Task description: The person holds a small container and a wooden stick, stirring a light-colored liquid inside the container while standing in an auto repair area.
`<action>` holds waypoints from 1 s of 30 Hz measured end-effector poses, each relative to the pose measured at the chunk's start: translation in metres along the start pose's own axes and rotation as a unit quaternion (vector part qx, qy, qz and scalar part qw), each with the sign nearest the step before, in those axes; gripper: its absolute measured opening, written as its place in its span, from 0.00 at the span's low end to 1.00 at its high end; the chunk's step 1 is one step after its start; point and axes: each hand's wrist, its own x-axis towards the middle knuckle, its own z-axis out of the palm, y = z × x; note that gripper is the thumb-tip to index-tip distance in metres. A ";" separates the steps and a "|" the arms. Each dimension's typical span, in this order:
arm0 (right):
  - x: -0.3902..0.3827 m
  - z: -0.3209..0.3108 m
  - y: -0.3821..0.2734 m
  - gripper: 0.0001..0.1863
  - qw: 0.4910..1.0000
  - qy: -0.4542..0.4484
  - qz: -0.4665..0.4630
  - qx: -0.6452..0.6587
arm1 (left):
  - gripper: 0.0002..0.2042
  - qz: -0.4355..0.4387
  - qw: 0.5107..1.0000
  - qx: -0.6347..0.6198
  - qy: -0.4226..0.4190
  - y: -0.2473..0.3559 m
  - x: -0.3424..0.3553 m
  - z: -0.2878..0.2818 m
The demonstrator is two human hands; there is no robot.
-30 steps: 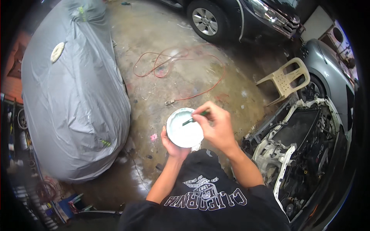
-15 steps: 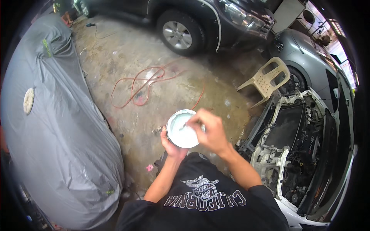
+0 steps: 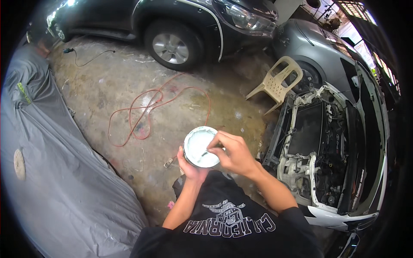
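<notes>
A round open can (image 3: 185, 150) of pale, whitish-green paste (image 3: 196, 141) is in front of my body. My left hand (image 3: 192, 170) cups it from below and the left side, thumb up along the wall. Over the can's right rim, my right hand (image 3: 235, 155) pinches a thin stirring stick (image 3: 204, 153), whose lower end dips into the paste. Most of the stick is hidden by my fingers, so its full shape cannot be made out. Paste is smeared around the inner rim.
A red hose (image 3: 129, 109) loops over the concrete floor ahead. On the left stands a vehicle under a grey cover (image 3: 73, 180). A beige plastic chair (image 3: 275, 84) and an opened white car's engine bay (image 3: 318, 146) are at the right. A dark vehicle (image 3: 180, 30) is beyond.
My right hand has moved slightly with the stick in the paste. My left hand still supports the can. The whole view has shifted, with the surroundings sliding leftward.
</notes>
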 end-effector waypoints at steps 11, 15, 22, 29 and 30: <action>0.044 -0.006 0.020 0.04 0.983 0.132 0.129 0.012 | 0.32 0.012 0.999 0.006 -0.029 0.013 0.016 0.013; 0.052 0.007 0.028 0.04 0.992 0.092 0.079 0.038 | 0.32 0.038 0.998 0.041 -0.033 0.011 0.030 0.021; 0.059 -0.012 0.052 0.04 0.976 0.152 0.115 0.103 | 0.32 0.064 0.996 0.045 -0.040 0.001 0.054 0.032; 0.060 -0.026 0.066 0.03 0.975 0.154 0.145 0.067 | 0.33 0.054 0.996 0.069 -0.017 -0.014 0.066 0.039; 0.060 -0.030 0.065 0.04 0.969 0.187 0.134 0.087 | 0.33 0.051 0.996 0.073 -0.018 -0.015 0.066 0.039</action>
